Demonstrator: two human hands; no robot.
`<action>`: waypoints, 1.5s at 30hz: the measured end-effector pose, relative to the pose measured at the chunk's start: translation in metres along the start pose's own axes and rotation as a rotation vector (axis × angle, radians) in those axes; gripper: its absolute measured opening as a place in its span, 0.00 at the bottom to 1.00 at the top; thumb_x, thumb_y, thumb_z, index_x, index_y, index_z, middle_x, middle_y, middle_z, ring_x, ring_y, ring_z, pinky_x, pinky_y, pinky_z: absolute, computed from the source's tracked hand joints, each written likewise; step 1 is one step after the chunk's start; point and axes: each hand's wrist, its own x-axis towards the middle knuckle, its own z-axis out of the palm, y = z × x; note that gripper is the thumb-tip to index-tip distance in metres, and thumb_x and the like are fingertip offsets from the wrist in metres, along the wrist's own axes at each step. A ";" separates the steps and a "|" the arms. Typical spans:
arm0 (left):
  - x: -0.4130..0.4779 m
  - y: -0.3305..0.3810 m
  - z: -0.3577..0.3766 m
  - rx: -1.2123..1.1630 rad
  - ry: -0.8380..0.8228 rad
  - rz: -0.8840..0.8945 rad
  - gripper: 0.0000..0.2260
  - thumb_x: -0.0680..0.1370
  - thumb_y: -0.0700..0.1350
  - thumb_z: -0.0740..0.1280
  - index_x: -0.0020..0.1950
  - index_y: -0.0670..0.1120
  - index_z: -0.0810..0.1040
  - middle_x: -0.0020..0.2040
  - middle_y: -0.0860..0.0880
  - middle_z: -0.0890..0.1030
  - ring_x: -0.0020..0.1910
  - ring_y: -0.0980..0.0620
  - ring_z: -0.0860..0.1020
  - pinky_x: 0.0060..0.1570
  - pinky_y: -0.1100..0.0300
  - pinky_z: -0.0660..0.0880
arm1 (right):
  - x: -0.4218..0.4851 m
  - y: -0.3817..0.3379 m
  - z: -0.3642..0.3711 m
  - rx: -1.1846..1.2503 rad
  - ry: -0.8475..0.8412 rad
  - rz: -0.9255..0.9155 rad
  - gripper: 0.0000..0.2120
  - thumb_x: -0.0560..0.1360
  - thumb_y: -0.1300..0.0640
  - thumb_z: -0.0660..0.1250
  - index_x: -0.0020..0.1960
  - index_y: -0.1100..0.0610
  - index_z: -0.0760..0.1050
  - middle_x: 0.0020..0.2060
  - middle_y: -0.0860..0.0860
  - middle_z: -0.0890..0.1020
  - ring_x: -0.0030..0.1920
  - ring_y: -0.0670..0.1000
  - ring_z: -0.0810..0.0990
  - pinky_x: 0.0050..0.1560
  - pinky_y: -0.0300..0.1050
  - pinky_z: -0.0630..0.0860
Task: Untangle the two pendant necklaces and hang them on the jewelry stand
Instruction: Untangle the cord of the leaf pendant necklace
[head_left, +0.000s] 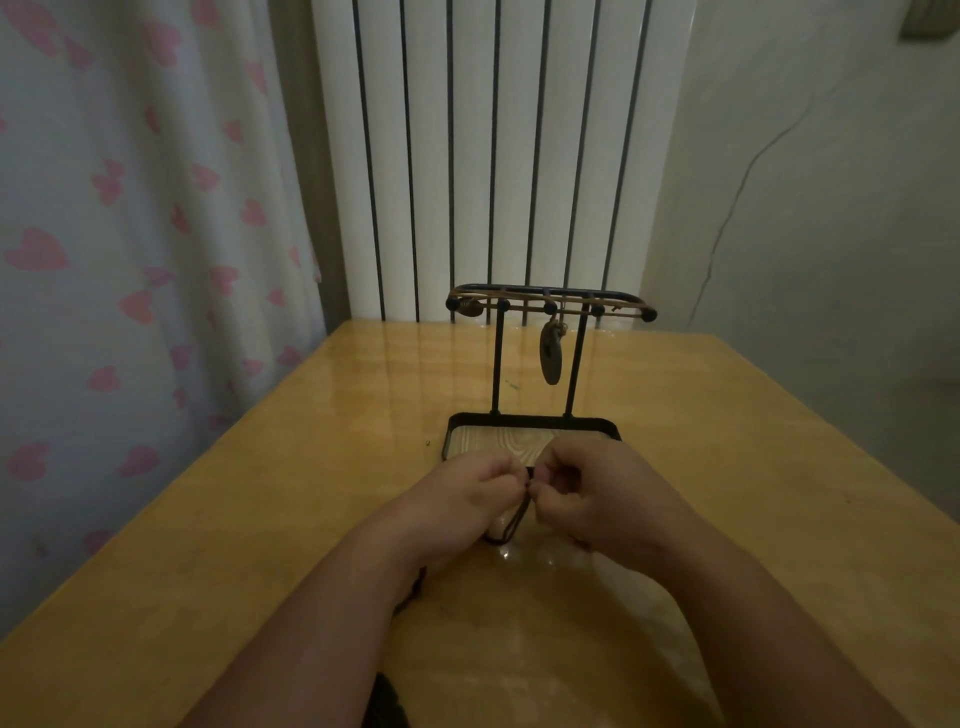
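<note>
Over the yellow table (249, 519), my left hand (467, 491) and right hand (597, 493) pinch the dark necklace cord (519, 514), apparently working a tangle. One pendant (549, 353) hangs on the jewelry stand (497, 364) just beyond. Next, I judge, free this loop and hang it there.

No legible text or markings.

We see a black metal jewelry stand (497, 364) with a wood-grain tray base, standing upright. A tan cord necklace (549, 356) lies along its top rail, the dark oval pendant hanging between the two posts. Just in front of the tray, a thin black cord necklace (514, 519) is pinched between the left hand (467, 488) and right hand (597, 488), its loop drooping below them.
</note>
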 end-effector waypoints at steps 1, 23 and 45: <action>0.001 0.000 0.000 -0.009 0.002 0.006 0.16 0.78 0.42 0.60 0.34 0.59 0.76 0.30 0.58 0.71 0.31 0.57 0.68 0.33 0.58 0.65 | 0.000 0.000 0.000 0.003 0.010 -0.004 0.04 0.71 0.52 0.70 0.39 0.47 0.76 0.34 0.47 0.79 0.34 0.46 0.77 0.36 0.45 0.78; 0.002 -0.004 0.000 -0.062 -0.015 0.005 0.10 0.74 0.50 0.60 0.34 0.59 0.76 0.33 0.54 0.71 0.35 0.52 0.67 0.39 0.52 0.65 | 0.002 0.003 0.000 0.001 0.017 -0.024 0.04 0.74 0.54 0.68 0.41 0.47 0.76 0.33 0.46 0.78 0.32 0.39 0.74 0.31 0.36 0.72; 0.002 -0.004 0.001 -0.271 -0.063 0.044 0.06 0.70 0.49 0.62 0.34 0.55 0.76 0.33 0.52 0.70 0.36 0.49 0.67 0.42 0.48 0.66 | -0.001 0.000 0.003 0.252 -0.001 -0.040 0.06 0.77 0.57 0.62 0.41 0.54 0.74 0.34 0.48 0.77 0.31 0.41 0.73 0.31 0.35 0.71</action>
